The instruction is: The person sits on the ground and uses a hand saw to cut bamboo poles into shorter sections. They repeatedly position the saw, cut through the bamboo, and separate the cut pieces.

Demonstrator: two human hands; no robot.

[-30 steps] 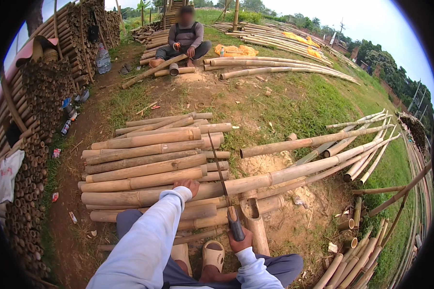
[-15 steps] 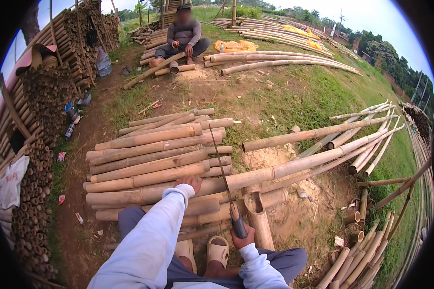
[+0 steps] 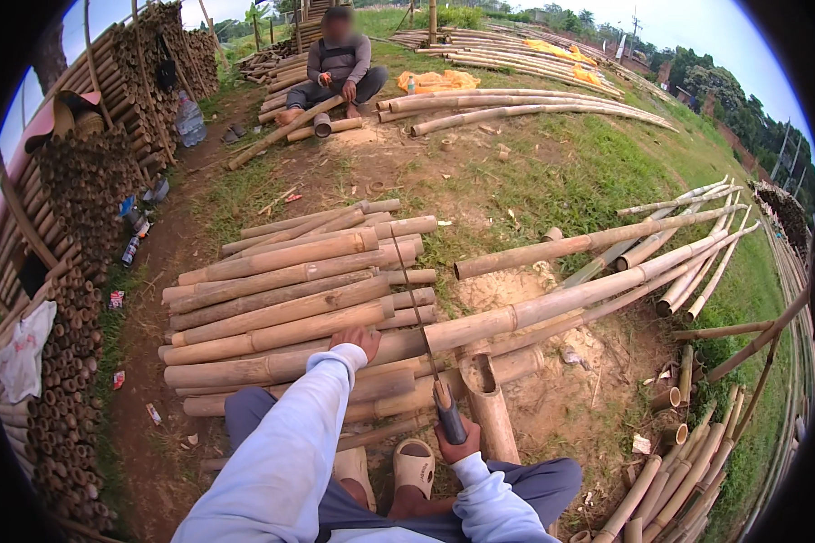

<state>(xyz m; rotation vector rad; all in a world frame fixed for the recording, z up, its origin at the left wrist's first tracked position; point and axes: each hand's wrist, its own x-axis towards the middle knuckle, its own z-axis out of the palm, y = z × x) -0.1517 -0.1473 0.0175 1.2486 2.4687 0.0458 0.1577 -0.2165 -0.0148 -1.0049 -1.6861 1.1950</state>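
A long bamboo pole (image 3: pixel 561 306) runs from the pile beside my left hand out to the far right. My left hand (image 3: pixel 357 342) is closed over its top, left of the saw. With my right hand (image 3: pixel 458 436) I grip the dark handle of a hand saw (image 3: pixel 417 317). Its long thin blade lies across the pole and points away from me, tip over the cut pieces. At the blade the pole shows a cut line; how deep it goes is hidden. Beneath, a thick bamboo piece with a notch (image 3: pixel 486 398) stands near my right knee.
Cut bamboo lengths (image 3: pixel 281 305) lie stacked at left. Another pole (image 3: pixel 589 241) rests beyond mine. Short pieces (image 3: pixel 670 489) lean at lower right. A person (image 3: pixel 340 68) sits across with bamboo in front. Tall bamboo stacks (image 3: pixel 72 362) line the left side. My sandals (image 3: pixel 414 469) are below the pile.
The view has shifted slightly. My left hand stays on the pole, and the saw stays across it with at most a small slide away from me.
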